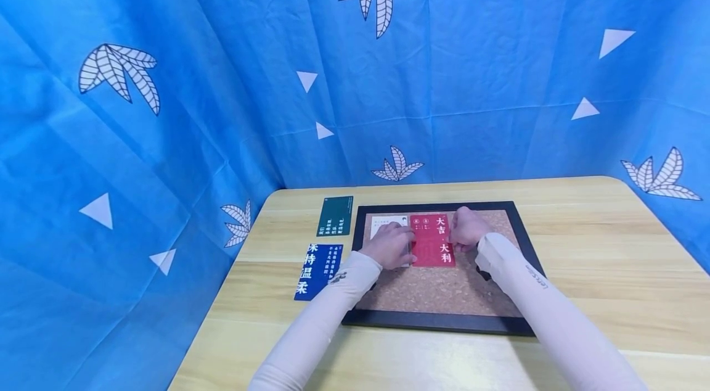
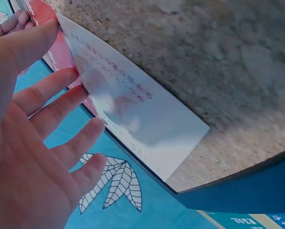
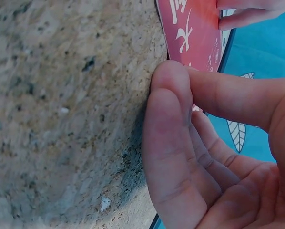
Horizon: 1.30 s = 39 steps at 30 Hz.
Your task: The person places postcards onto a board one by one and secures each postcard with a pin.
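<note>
A red card [image 1: 429, 243] with white characters lies on the upper part of a black-framed corkboard [image 1: 427, 293]. My right hand [image 1: 468, 229] pinches the right edge of this card between thumb and curled fingers. Over at the opposite edge, my left hand [image 1: 391, 246] has its fingers extended, the fingertips touching the seam between the red card and a white card [image 2: 128, 100]. The white card sits on the cork left of the red one. In the head view my left hand hides much of it.
Left of the board, a dark green card [image 1: 335, 218] lies on the wooden table [image 1: 610, 255], with a blue card [image 1: 317, 274] in front of it. A blue patterned curtain [image 1: 471, 70] hangs behind the table and along its left side.
</note>
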Available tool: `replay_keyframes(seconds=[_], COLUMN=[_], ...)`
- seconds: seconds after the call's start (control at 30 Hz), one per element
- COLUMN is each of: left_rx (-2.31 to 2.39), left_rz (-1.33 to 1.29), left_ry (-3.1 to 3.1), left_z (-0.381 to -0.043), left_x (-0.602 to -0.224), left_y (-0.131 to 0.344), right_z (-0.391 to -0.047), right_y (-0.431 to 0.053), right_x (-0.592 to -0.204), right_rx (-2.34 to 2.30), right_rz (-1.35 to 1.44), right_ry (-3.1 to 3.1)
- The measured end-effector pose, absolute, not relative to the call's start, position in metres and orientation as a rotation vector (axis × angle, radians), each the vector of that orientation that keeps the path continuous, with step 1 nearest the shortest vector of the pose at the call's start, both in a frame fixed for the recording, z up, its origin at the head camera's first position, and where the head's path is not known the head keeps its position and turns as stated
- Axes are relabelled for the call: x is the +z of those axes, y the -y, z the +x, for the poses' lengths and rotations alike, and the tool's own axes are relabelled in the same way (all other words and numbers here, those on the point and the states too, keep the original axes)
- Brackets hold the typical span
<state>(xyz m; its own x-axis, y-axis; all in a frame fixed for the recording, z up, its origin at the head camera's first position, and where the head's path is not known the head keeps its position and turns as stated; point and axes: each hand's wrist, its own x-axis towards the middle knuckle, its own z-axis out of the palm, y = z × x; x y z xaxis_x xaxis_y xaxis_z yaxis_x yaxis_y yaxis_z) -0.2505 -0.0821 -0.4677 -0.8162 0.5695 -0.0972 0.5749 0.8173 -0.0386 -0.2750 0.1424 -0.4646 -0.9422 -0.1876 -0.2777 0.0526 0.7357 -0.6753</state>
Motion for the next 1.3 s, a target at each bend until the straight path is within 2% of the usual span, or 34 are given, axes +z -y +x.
replay_keyframes(seconds=[0.5,1.0,1.3], left_rx=[-0.086,-0.049,-0.038], left_rz=[0.896,0.88,0.884], left_ry=[-2.924,-2.906,-2.891], left_z=[-0.248,-0.247,-0.247], left_x=[-0.467,-0.462,-0.463], left_y=[0.083,0.082,0.083], right_z=[-0.262,-0.232,-0.211], right_y=[-0.152,-0.217,-0.256], right_x=[-0.459,-0.436,-0.431], right_rx=[-1.143,-1.215,-1.072], right_rz=[-0.198,-0.306,-0.298], right_ry=[-2.569,-2.63,-2.737])
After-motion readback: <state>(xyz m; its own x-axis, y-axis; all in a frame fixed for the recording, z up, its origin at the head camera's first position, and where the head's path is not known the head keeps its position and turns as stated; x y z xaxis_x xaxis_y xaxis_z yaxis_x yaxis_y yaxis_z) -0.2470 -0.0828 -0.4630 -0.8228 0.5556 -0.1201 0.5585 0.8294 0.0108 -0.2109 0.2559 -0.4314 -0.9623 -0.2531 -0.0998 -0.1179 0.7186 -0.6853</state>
